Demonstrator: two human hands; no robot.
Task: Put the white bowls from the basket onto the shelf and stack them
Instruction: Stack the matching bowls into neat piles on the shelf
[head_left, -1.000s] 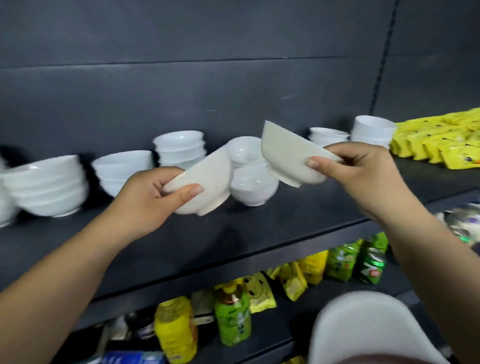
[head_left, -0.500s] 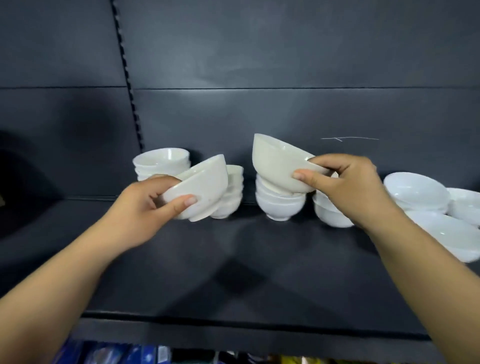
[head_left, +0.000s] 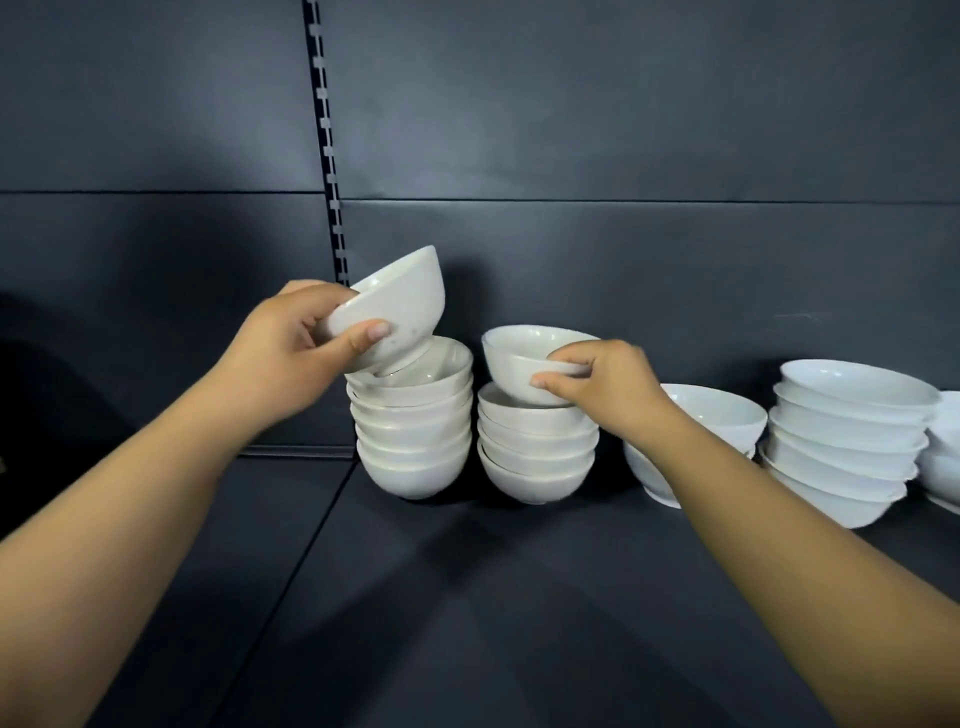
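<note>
My left hand (head_left: 291, 348) grips a small white bowl (head_left: 400, 306) by its rim, tilted, with its foot touching the top of a stack of several small white bowls (head_left: 415, 441). My right hand (head_left: 597, 384) holds a second white bowl (head_left: 524, 358) by its near rim, nearly level, just on top of the neighbouring stack of small bowls (head_left: 535, 457). Both stacks stand on the dark shelf (head_left: 467, 597) near its back wall. The basket is out of view.
To the right stand wider white bowls: one stack (head_left: 711, 415) partly behind my right forearm, a taller stack (head_left: 847, 441), and more at the frame's right edge (head_left: 943, 457). A slotted upright (head_left: 327, 145) runs up the back wall. Bare shelf lies to the left and in front.
The view has closed in on the two small stacks. Both hands moved their bowls forward and down: the left bowl now touches the left stack's top, the right bowl sits level on the right stack.
</note>
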